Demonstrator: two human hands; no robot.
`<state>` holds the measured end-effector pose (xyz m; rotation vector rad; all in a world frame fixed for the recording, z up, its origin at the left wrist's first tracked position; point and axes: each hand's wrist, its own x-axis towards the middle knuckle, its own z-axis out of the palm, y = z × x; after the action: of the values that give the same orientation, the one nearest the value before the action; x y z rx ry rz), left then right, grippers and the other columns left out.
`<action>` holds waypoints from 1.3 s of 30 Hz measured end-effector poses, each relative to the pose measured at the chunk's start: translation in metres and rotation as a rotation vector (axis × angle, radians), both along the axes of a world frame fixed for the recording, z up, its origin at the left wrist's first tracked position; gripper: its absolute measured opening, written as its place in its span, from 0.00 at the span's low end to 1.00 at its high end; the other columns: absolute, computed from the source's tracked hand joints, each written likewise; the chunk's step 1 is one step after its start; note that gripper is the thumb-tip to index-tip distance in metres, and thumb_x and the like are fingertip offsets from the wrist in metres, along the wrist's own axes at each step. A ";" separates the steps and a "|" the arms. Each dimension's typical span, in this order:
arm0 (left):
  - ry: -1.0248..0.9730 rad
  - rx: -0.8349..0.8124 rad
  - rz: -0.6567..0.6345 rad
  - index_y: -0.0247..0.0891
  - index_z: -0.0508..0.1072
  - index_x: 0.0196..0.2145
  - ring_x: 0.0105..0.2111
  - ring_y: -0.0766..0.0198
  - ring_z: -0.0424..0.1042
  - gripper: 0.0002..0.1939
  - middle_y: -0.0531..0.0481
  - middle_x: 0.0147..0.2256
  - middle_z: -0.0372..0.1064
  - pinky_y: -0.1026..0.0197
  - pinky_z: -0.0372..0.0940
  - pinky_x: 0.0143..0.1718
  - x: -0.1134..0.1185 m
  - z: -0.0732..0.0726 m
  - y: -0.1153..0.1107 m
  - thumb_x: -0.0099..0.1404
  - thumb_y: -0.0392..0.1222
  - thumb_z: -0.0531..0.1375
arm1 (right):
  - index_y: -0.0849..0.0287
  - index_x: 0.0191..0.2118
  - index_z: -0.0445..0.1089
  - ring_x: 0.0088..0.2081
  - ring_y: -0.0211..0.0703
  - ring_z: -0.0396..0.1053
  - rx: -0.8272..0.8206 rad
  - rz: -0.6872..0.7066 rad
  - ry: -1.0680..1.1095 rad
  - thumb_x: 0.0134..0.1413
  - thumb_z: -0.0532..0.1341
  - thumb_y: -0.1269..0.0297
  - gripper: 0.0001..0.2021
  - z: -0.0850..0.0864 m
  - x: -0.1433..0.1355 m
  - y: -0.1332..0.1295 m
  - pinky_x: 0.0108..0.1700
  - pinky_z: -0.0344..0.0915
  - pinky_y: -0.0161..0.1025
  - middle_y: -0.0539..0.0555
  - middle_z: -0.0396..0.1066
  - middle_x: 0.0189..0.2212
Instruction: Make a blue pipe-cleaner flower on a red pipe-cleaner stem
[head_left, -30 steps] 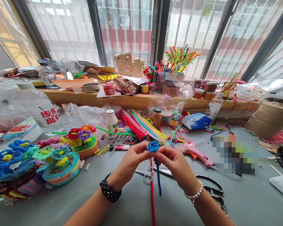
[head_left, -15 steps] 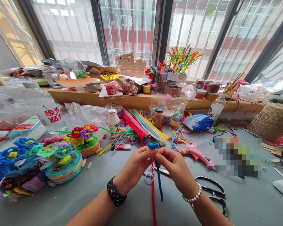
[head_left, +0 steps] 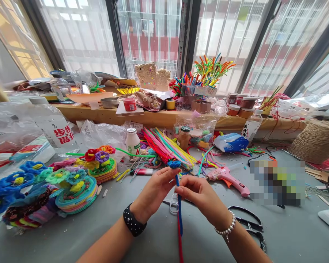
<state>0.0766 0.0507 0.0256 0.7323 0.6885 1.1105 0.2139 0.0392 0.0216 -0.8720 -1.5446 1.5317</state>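
Above the counter (head_left: 208, 244), our left hand (head_left: 153, 190) has fingers clamped on the blue flower (head_left: 174, 164); our right hand (head_left: 203, 197) pinches its blue stem (head_left: 181, 219), hanging toward six o'clock. The pink glue gun (head_left: 234, 182) lies at our right hand's two o'clock.

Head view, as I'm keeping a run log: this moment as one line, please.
left hand: pinches blue flower | right hand: holds blue stem below | pink glue gun: on table, untouched

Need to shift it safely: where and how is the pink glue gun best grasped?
I'd grip the pink glue gun by its handle, behind the orange trigger, reaching from the near right with the right hand: it lies flat, the handle slanting toward that side, the body pointing away.
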 end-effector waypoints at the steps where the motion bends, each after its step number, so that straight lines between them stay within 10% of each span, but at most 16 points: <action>1: 0.008 0.004 -0.006 0.33 0.70 0.21 0.22 0.72 0.61 0.06 0.54 0.21 0.63 0.66 0.56 0.28 0.000 0.000 0.000 0.49 0.39 0.61 | 0.63 0.23 0.61 0.22 0.30 0.54 -0.007 0.010 0.006 0.44 0.59 0.59 0.11 0.000 0.000 0.000 0.25 0.53 0.29 0.46 0.57 0.19; 9: 0.145 0.147 -0.046 0.34 0.72 0.21 0.25 0.69 0.60 0.04 0.53 0.23 0.63 0.65 0.54 0.30 -0.007 0.007 0.000 0.49 0.38 0.61 | 0.63 0.22 0.62 0.22 0.31 0.56 0.053 0.033 -0.074 0.44 0.59 0.60 0.11 0.006 0.009 0.004 0.24 0.55 0.30 0.47 0.58 0.19; 20: 0.333 0.242 -0.408 0.32 0.70 0.19 0.22 0.71 0.55 0.03 0.55 0.19 0.60 0.67 0.50 0.25 -0.011 0.011 -0.004 0.46 0.35 0.60 | 0.54 0.31 0.70 0.39 0.41 0.61 0.703 -0.126 -0.172 0.43 0.62 0.66 0.05 0.025 0.026 -0.004 0.42 0.60 0.39 0.52 0.60 0.33; 33: 0.411 0.231 -0.316 0.34 0.73 0.22 0.27 0.69 0.60 0.03 0.54 0.23 0.65 0.66 0.53 0.32 -0.010 0.006 -0.002 0.47 0.36 0.61 | 0.56 0.27 0.69 0.36 0.40 0.62 0.611 -0.236 -0.175 0.45 0.60 0.63 0.04 0.009 0.019 0.006 0.40 0.60 0.38 0.51 0.61 0.31; 39: 0.232 0.164 -0.085 0.37 0.73 0.27 0.31 0.68 0.63 0.06 0.53 0.28 0.68 0.65 0.54 0.37 -0.009 0.002 0.004 0.51 0.40 0.60 | 0.59 0.36 0.65 0.32 0.38 0.63 0.296 -0.273 -0.166 0.44 0.59 0.58 0.13 0.002 0.012 0.009 0.32 0.62 0.34 0.52 0.64 0.32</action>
<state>0.0678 0.0551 0.0273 1.0332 0.7603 1.0207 0.2257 0.0483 0.0235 -1.0072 -1.6407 1.0286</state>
